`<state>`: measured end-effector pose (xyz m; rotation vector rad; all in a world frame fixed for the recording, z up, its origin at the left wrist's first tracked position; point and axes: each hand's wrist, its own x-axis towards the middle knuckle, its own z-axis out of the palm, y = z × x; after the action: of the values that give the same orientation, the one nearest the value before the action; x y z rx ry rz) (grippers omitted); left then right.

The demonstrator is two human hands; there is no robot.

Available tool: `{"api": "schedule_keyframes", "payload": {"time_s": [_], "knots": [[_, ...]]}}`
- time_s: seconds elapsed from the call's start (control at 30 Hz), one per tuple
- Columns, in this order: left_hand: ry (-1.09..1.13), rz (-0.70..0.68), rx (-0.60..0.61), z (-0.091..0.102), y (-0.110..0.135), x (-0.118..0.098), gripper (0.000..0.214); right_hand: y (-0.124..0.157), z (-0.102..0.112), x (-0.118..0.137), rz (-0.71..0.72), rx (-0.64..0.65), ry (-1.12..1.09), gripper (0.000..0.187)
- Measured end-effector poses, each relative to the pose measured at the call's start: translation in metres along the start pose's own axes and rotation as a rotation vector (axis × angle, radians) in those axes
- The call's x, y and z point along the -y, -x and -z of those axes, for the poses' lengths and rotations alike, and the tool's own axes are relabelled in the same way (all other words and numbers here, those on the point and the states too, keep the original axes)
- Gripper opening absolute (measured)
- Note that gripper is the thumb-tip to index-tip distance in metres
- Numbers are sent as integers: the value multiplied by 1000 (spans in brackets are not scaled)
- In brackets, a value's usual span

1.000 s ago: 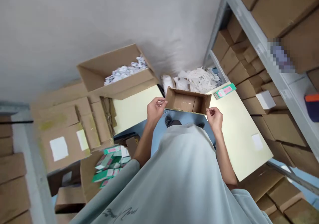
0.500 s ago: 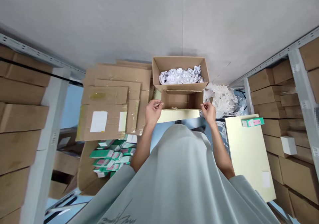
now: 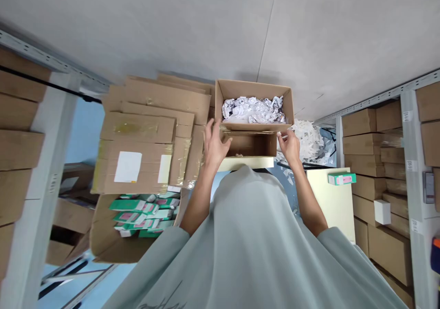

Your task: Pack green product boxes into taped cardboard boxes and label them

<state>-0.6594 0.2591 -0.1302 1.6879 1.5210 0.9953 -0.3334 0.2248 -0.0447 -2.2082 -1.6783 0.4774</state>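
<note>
In front of my body, a small open cardboard box (image 3: 252, 144) stands against a larger carton (image 3: 255, 126), with its inside in shadow. My left hand (image 3: 215, 145) is at the small box's left side, fingers spread and thumb near the rim. At the opposite side my right hand (image 3: 289, 146) has thumb and fingers drawn together at the right edge of the small box. Crumpled white paper (image 3: 252, 109) fills the larger carton behind.
Flattened cardboard (image 3: 137, 162) is stacked on the left, above an open carton (image 3: 110, 249) of green-and-white small boxes (image 3: 144, 215). Shredded white paper (image 3: 305, 137) lies to the right. One green box (image 3: 342, 179) rests on a cream panel (image 3: 330, 203). Shelves of brown cartons (image 3: 364, 144) flank both sides.
My left hand has let go of the small box's left edge and spread its fingers. The right hand stays at the right edge. The whole view has turned slightly.
</note>
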Motion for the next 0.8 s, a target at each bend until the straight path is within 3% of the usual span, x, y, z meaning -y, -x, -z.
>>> {"api": "schedule_keyframes", "payload": {"time_s": [0.07,0.17,0.27,0.37,0.57,0.8], "knots": [[-65,-103,58,-4,-23,-6,74,-32,8,14,93,35,28,31],[-136,-130,151,-16,-50,-8,55,-89,5,43,161,169,126,30],[-162,-91,187,-28,-60,-2,33,-140,-16,69,128,302,285,39],[-163,-79,185,-33,-57,5,30,-176,-42,82,69,413,442,47],[-111,-72,174,-32,-51,8,32,-197,-73,73,-1,520,536,43],[-62,-57,183,-32,-49,6,33,-192,-68,65,15,475,560,46]]}}
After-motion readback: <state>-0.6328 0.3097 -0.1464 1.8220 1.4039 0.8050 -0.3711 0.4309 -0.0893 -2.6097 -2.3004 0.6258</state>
